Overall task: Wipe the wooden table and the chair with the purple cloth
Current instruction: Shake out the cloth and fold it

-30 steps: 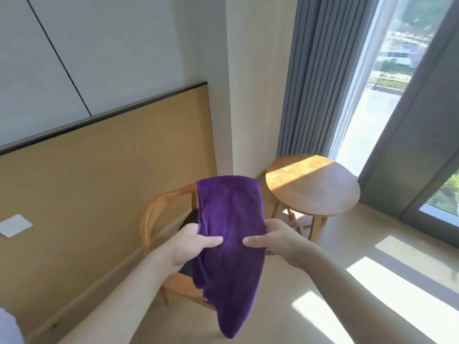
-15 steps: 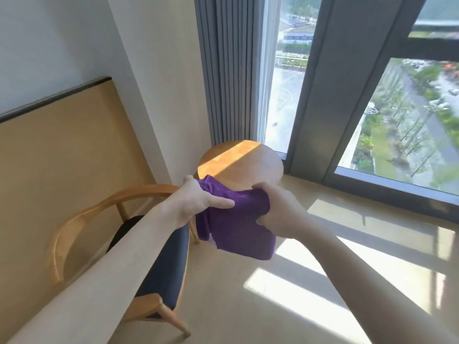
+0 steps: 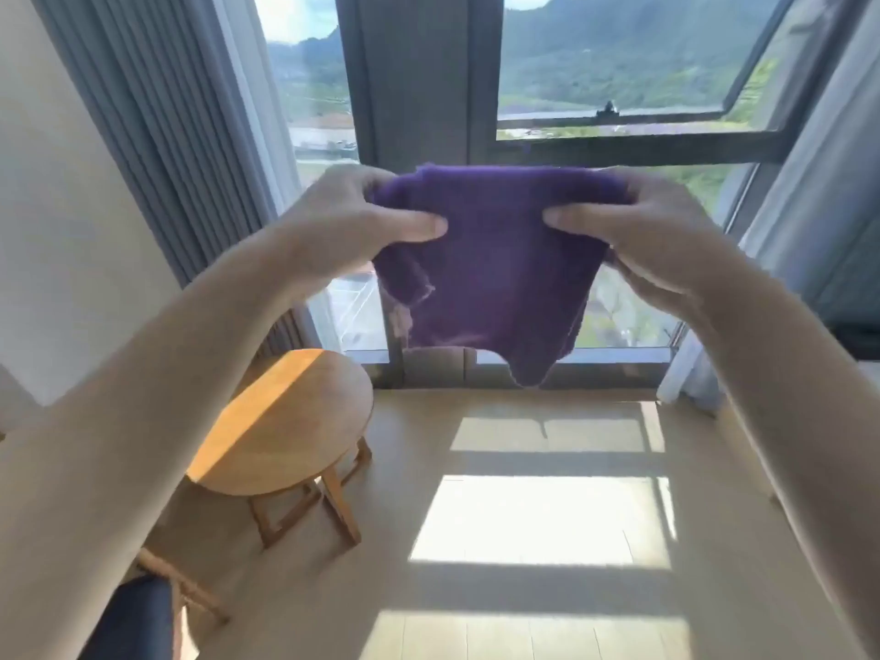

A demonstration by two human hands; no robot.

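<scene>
Purple cloth [image 3: 495, 273]: I am pinching it between both hands, left hand [image 3: 343, 221] and right hand [image 3: 666, 231]; loosening either risks dropping it beyond the wooden desk [image 3: 285, 421] at seven o'clock.

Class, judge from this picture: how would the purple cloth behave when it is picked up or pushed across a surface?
Probably floppy: the purple cloth sags below the left hand and right hand gripping its top edge. Likely light, since thumb-and-finger grips hold it. Its fuzzy surface suggests it would drag, not slide.
</scene>
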